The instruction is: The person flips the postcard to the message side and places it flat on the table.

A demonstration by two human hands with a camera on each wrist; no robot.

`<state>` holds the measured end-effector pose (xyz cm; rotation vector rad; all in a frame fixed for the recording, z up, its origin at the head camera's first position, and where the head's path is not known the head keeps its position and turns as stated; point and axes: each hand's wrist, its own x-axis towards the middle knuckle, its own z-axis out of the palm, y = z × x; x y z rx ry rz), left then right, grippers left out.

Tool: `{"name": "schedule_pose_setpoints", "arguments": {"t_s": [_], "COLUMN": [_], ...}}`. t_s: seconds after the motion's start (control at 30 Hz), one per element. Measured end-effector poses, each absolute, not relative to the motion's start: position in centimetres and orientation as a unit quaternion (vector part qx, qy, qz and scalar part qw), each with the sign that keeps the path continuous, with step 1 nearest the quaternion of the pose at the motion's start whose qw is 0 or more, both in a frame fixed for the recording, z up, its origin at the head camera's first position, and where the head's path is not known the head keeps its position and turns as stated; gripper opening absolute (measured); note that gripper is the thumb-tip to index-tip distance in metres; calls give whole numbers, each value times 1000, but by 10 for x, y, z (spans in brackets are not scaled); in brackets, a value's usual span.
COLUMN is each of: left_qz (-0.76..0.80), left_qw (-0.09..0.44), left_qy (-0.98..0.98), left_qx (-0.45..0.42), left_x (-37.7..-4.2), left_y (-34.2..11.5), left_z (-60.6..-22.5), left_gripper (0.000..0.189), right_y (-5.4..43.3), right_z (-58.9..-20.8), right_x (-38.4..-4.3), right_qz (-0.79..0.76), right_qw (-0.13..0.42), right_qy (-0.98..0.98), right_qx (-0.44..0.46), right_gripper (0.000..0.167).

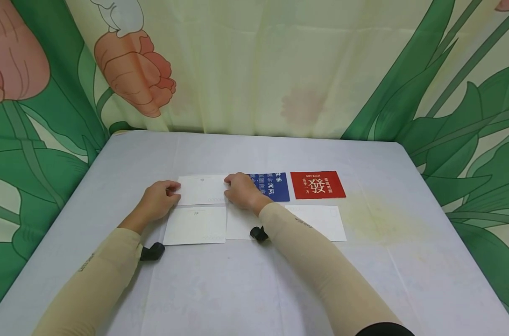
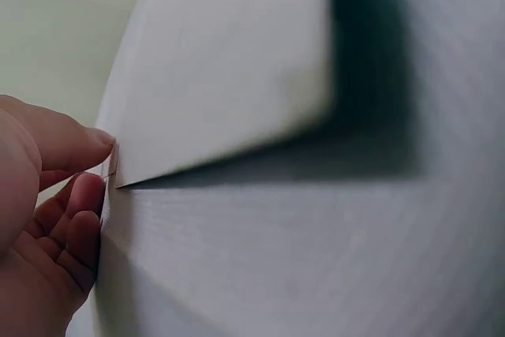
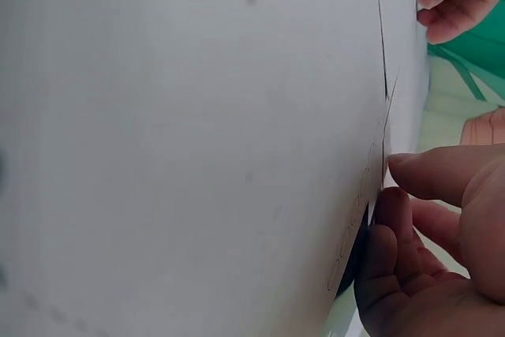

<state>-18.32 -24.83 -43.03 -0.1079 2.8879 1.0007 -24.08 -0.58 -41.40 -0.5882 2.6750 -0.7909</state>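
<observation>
White card (image 1: pixel 200 190) is at the far left of the layout in the head view, just beyond the near-left card (image 1: pixel 195 226); the left hand (image 1: pixel 159 199) and right hand (image 1: pixel 244 191) take its 2 opposite edges, likely to keep it square. Rightward lie the blue card (image 1: pixel 276 187) and red card (image 1: pixel 317 185). From the left wrist, I see thumb and fingers pinching the left edge; from the right wrist, a matching pinch opposite.
</observation>
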Motion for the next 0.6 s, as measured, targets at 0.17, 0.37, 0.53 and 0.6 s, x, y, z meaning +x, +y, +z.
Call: {"name": "schedule_pose_setpoints", "arguments": {"t_s": [0.17,0.37,0.53,0.6], "left_qz": [326,323,321,319], "left_qw": [41,44,43,44], "left_qy": [944,944,946,946], "left_qx": [-38,-41,-38,-36], "left_x": [-182,-181,-182,-183], "left_y": [-248,-246,-246,-246], "left_z": [-430,-429,-428,-428], "left_gripper": [40,39,38,38], "right_y": [-8,-9,-10,-10], "right_z": [-412,-412,-413,-413], "right_x": [-239,-238,-238,-237], "right_qz": [-267,-246,-236,-236], "right_qw": [149,144,140,138], "right_qy": [930,936,938,939], "right_qx": [-203,-207,-209,-210], "right_gripper": [42,41,41,41]}}
